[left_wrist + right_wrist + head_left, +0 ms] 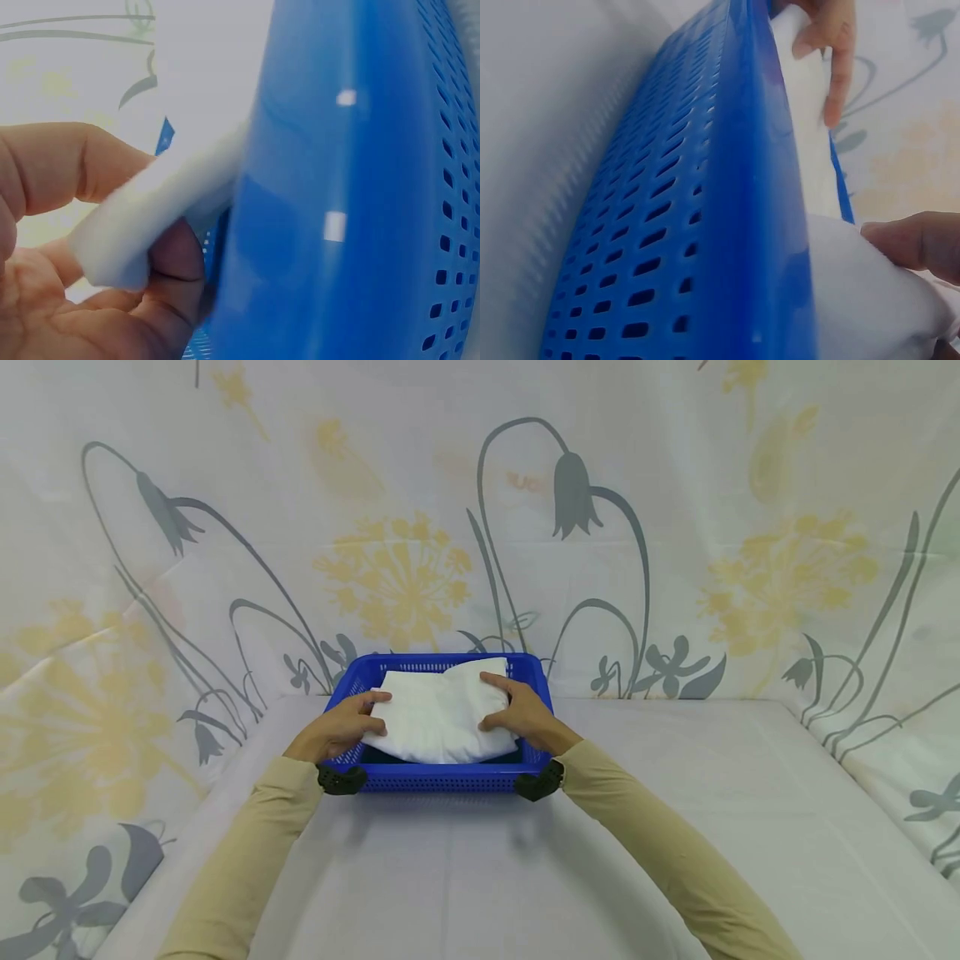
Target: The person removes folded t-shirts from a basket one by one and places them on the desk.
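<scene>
**White cloth (438,722) held at 2 ends, inside the blue basket (442,771)**

Both my hands are clamped on the cloth, 1 at each end. My left hand (341,727) pinches its left end; the left wrist view shows a thick, folded edge between thumb and fingers. My right hand (528,714) grips the right end, where the fabric bunches into a soft bulge, with a fingertip pressed on it. The main span of cloth lies between my 2 hands, bare of fingers, sagging toward the near wall. It sits within the basket's outline, above a dark patch at the bottom; whether it touches the bottom, I cannot tell.

Writing: none I can read on cloth or basket. Faint reddish marks on the flowered backdrop (405,585) look like lettering, too pale to make out.

Lie of the cloth: long axis left to right, hand to hand, alongside the basket's long front wall. The far right corner points up and away from me, overlapping the back rim. The basket stands on the white-covered table (450,877).
</scene>
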The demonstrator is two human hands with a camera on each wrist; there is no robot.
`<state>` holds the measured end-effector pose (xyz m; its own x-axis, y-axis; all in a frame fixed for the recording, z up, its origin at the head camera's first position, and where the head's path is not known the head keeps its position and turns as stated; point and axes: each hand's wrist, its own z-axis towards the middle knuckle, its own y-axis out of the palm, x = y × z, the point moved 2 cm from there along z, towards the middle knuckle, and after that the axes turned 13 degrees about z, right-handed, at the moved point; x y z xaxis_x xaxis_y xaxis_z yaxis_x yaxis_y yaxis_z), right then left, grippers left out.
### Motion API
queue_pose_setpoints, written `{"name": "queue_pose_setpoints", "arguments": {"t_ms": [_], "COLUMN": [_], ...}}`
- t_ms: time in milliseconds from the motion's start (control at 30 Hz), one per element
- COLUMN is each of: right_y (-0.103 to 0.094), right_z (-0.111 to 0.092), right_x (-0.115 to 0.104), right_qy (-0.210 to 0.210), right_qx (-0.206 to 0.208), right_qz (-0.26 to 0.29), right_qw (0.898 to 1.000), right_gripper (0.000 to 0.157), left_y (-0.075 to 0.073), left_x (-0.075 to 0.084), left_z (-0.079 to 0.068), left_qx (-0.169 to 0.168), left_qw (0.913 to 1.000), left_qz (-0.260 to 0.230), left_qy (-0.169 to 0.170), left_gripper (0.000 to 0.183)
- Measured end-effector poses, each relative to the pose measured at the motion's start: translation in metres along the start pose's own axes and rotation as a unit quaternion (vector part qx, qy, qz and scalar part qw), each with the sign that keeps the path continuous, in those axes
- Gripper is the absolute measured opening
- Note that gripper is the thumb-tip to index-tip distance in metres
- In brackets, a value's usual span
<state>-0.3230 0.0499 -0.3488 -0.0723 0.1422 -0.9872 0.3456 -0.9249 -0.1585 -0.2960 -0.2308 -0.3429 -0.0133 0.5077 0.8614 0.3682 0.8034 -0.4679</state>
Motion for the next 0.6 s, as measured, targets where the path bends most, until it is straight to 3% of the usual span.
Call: {"name": "queue_pose_setpoints", "arguments": {"t_ms": [133, 600], "right_y": [-0.002, -0.014], "right_z": [-0.001, -0.009], "right_x": [-0.003, -0.012], "right_qy": [-0.008, -0.022], "right_qx": [-0.002, 0.000], "right_qz": [0.002, 0.018], "right_qw": [1.000, 1.000], "right_gripper": [0.087, 0.087], "left_y": [0.001, 0.002], "left_x": [0.001, 0.010], "left_z": [0.000, -0.006], "left_qx": [0.002, 0.018], "left_qw": [0.9996, 0.9981], "left_qz": [-0.021, -0.051], "left_qy": [0.018, 0.030], "left_gripper": [0.078, 0.084]}}
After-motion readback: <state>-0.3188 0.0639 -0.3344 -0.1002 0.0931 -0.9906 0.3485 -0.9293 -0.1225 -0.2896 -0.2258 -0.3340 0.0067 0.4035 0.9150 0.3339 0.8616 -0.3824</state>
